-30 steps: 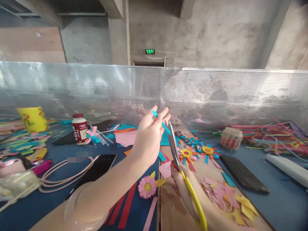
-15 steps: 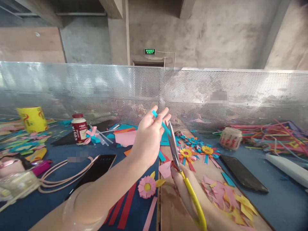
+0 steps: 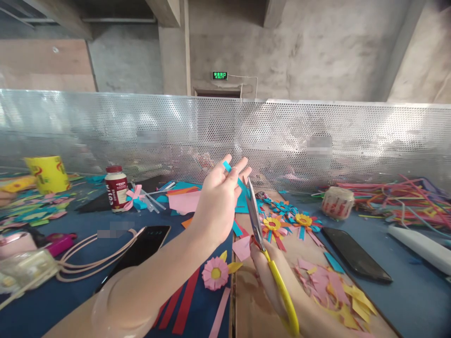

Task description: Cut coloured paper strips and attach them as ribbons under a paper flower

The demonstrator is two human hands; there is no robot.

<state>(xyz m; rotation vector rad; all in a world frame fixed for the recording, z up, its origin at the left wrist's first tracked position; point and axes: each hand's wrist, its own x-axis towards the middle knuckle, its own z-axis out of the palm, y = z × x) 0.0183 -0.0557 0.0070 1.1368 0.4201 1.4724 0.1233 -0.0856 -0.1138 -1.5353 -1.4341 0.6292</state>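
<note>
Bare concrete walls and a perforated metal screen point(image 3: 282, 134) back the blue desk point(image 3: 89, 218). Above it, a narrow blue paper strip point(image 3: 226, 165) is raised in the left hand point(image 3: 219, 199), its thumb and fingers closed on the middle, the other fingertips spread, probably so that one end sticks out within the scissors' reach. Those scissors point(image 3: 254, 217) point upward, tips beside the strip's lower end; I cannot tell whether the blades touch it. The right hand point(image 3: 269, 263) grips them around the yellow handles, seemingly a steadying hold. Below, a pink paper flower point(image 3: 215, 273) lies near the left forearm, perhaps set there to be seen and spared. Red strips point(image 3: 186, 303) lie side by side near the front, likely for easy reach. Pink and yellow scraps point(image 3: 338, 291) gather right of the arms, apparently out of the way, with a phone point(image 3: 355, 253) beyond.
</note>
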